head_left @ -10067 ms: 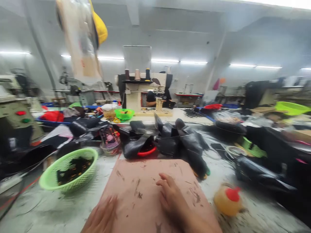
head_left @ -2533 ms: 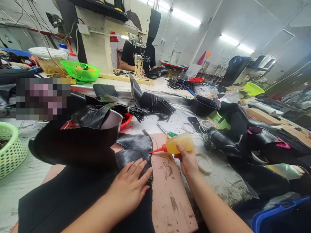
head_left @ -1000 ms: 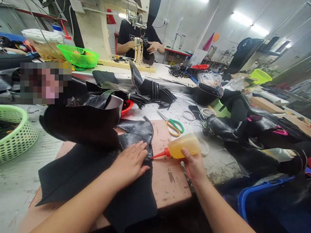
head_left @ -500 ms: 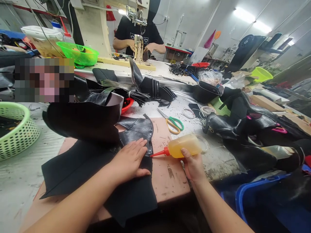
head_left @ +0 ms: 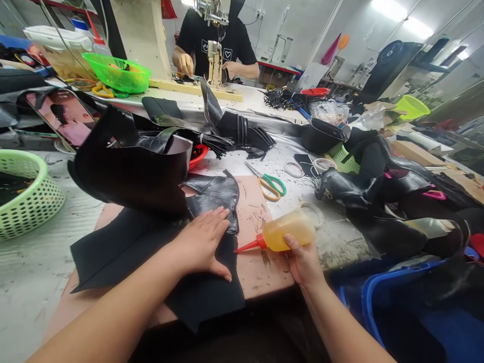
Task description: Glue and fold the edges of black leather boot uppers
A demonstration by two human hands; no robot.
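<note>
Right hand (head_left: 304,259) is gripping the bottle (head_left: 284,231) beside the black piece (head_left: 214,295); left hand (head_left: 203,239), spread atop, should be steadying its edge

Sewing workshop — big sewing mach. (head_left: 139,43) at 11 o'clock w/ a co-worker (head_left: 241,44) behind it, another mach. (head_left: 282,51) at 1. Blk leathery pcs (head_left: 381,227) — piled at 3.

Black shirt (head_left: 242,39), top centre of frame: two white boxed signs, smiley (head_left: 204,46) at left, heart (head_left: 228,54) at right. Marking on white sewing machine (head_left: 281,49), upper right, too small to read.
</note>
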